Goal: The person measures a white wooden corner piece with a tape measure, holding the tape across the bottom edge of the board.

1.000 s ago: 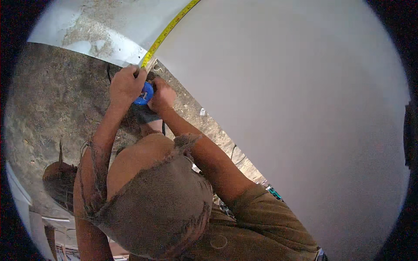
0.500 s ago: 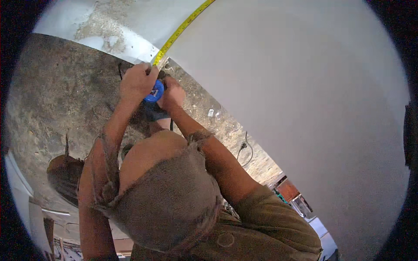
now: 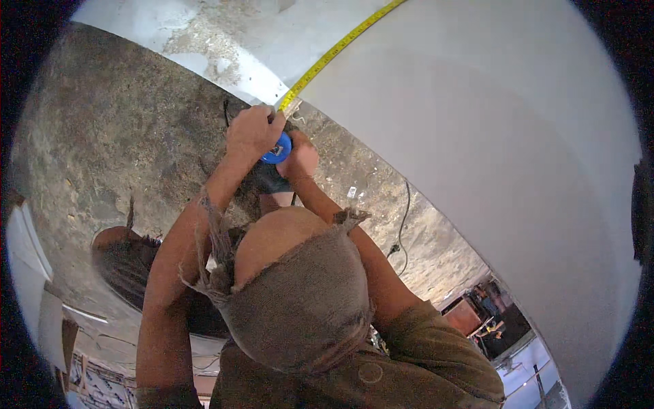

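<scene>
A tape measure with a round blue case [image 3: 278,149] sits between my two hands, low near the dirty floor. Its yellow blade [image 3: 327,60] runs up and away to the right across pale surfaces, bending toward the top rim. My left hand [image 3: 253,133] is closed at the case's left and upper side, fingers near where the blade comes out. From the right, my right hand [image 3: 300,159] wraps the case; its fingers are partly hidden. A dark-shod foot [image 3: 272,180] lies just below the case. My bent knee in torn brown-grey cloth [image 3: 300,293] fills the lower middle.
A large pale grey panel [image 3: 497,170] covers the right side. At the upper left is a white, stained surface [image 3: 245,51]. A black cord with a plug [image 3: 395,249] lies along the panel's lower edge. A reddish-brown box [image 3: 463,315] stands among clutter at lower right.
My view has shifted, so hands, tape measure and surroundings all appear farther right. Both hands keep their hold on the tape measure, and more clutter shows at lower right.
</scene>
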`<state>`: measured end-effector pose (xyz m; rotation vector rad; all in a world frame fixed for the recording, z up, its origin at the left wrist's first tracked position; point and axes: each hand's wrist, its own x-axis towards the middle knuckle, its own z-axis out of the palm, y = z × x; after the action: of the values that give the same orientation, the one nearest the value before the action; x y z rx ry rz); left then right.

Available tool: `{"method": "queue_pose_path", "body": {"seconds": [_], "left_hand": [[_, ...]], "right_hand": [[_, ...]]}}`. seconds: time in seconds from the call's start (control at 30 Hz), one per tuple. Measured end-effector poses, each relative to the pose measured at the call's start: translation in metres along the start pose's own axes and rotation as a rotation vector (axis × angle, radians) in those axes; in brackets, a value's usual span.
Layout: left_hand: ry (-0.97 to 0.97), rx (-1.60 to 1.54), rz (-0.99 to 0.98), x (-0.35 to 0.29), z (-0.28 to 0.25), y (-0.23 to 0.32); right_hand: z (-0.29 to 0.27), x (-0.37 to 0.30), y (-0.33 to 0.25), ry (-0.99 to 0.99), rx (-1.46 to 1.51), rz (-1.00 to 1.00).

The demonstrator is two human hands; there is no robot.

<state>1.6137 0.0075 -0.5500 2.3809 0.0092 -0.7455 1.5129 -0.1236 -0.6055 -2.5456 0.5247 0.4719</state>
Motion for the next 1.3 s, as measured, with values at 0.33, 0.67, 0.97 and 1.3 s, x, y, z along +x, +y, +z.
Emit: {"method": "queue_pose_path", "body": {"seconds": [0.33,0.67,0.97,1.3], "left_hand": [[0.005,-0.025,-0.015,-0.001,-0.004,0.003],[-0.014,0.031,-0.015,0.001,-0.002,0.002],[-0.030,0.022,-0.030,0.002,-0.001,0.000],[-0.036,0.005,-0.005,0.002,-0.001,-0.002]], "right_hand": [[0.001,0.002,-0.001,-0.015,-0.017,0.039],[-0.009,0.002,-0.007,-0.081,-0.012,0.014],[-0.002,0.002,-0.003,0.008,0.013,-0.013],[-0.005,0.002,-0.002,-0.106,-0.067,0.007]]}}
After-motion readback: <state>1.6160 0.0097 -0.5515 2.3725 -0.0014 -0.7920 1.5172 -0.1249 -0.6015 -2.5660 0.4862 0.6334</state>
